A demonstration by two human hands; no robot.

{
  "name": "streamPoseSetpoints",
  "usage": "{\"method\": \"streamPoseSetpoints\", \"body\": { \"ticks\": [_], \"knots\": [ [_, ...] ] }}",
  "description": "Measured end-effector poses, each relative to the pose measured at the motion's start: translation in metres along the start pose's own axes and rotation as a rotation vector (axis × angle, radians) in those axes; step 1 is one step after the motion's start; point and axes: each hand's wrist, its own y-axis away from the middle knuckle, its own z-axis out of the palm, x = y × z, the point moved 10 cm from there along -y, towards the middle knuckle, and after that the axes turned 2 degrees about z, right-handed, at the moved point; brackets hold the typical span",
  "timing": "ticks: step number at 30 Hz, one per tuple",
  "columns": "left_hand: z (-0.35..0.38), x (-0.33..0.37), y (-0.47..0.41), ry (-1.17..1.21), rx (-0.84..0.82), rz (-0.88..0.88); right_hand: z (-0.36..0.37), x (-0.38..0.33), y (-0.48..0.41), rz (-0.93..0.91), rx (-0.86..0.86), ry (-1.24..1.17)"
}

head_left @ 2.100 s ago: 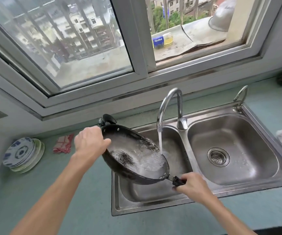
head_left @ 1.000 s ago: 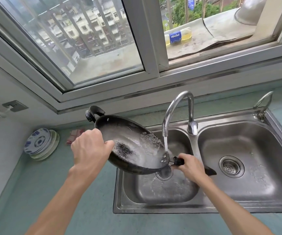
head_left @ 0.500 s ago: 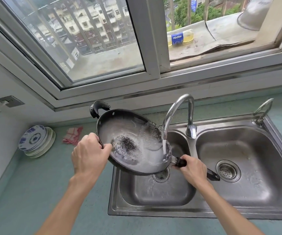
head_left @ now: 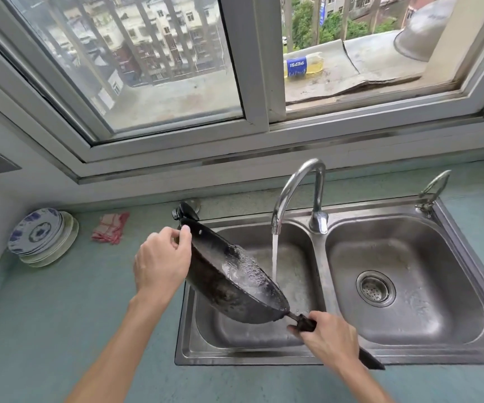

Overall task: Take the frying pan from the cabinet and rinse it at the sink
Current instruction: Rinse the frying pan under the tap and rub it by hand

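A black frying pan (head_left: 226,289) hangs tilted steeply over the left basin of the steel double sink (head_left: 319,359), its open side turned to the right. Water runs down its inside. My left hand (head_left: 162,258) grips the pan's far rim near the small loop handle. My right hand (head_left: 326,340) is closed on the long black handle at the near right. The curved tap (head_left: 296,190) pours a stream of water just past the pan's right edge into the left basin.
A stack of blue-patterned plates (head_left: 41,237) leans against the wall at the left, with a red checked cloth (head_left: 110,228) beside it on the green counter. The right basin has a round strainer (head_left: 375,287). A window spans the wall behind the sink.
The pan has tipped from nearly flat to steeply on edge, spilling its water into the left basin. My left hand shifted up along the rim; my right hand moved lower and nearer.
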Motion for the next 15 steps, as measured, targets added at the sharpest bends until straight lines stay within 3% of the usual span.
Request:
{"method": "streamPoseSetpoints", "body": {
  "ticks": [4, 12, 15],
  "knots": [
    [0.025, -0.035, 0.019, 0.294, -0.007, -0.069, 0.002, 0.003, 0.006, -0.023, -0.038, 0.011],
    [0.092, -0.082, 0.044, 0.746, -0.308, -0.266, 0.004, 0.006, 0.014, -0.062, -0.115, 0.083],
    [0.103, -0.078, 0.044, 0.817, -0.36, -0.288, 0.006, 0.014, 0.021, -0.043, -0.13, 0.048]
  ]
}}
